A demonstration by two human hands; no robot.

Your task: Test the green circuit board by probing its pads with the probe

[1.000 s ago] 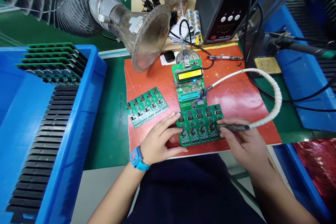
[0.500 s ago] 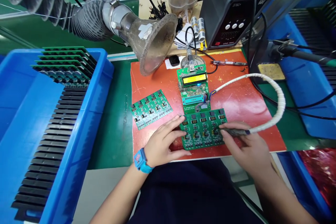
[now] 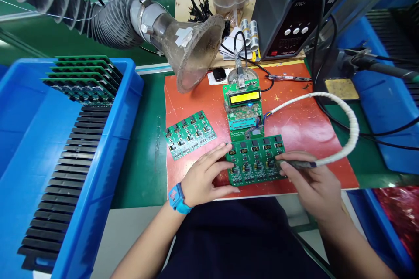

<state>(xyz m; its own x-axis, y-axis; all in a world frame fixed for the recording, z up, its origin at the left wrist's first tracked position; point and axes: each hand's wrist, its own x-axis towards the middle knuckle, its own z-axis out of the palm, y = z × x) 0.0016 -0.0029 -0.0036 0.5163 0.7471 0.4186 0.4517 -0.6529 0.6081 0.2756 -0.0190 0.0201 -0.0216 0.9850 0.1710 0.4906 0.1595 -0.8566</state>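
A green circuit board [image 3: 257, 170] with a row of small digit displays lies flat on the red mat. My left hand [image 3: 206, 174] grips its left edge, fingertips on the top face and thumb at the lower corner. Between the fingers of my right hand [image 3: 309, 183] is a dark, pen-like probe [image 3: 296, 164], its tip against the right part of the board. From the probe a white wrapped cable [image 3: 353, 126] loops back to a programmer board [image 3: 242, 113] with a lit yellow screen. Left of it rests a second circuit board [image 3: 190, 135].
A blue bin [image 3: 131, 96] on the left holds several upright boards [image 3: 81, 78] in a black slotted rack. A fume-extractor hood [image 3: 199, 54] hangs over the mat's back left. Behind stand a soldering station [image 3: 294, 22] and a yellow sponge [image 3: 342, 89].
The whole view has shifted slightly. My right hand has drawn a little to the right with the probe, while my left hand keeps its place on the circuit board.
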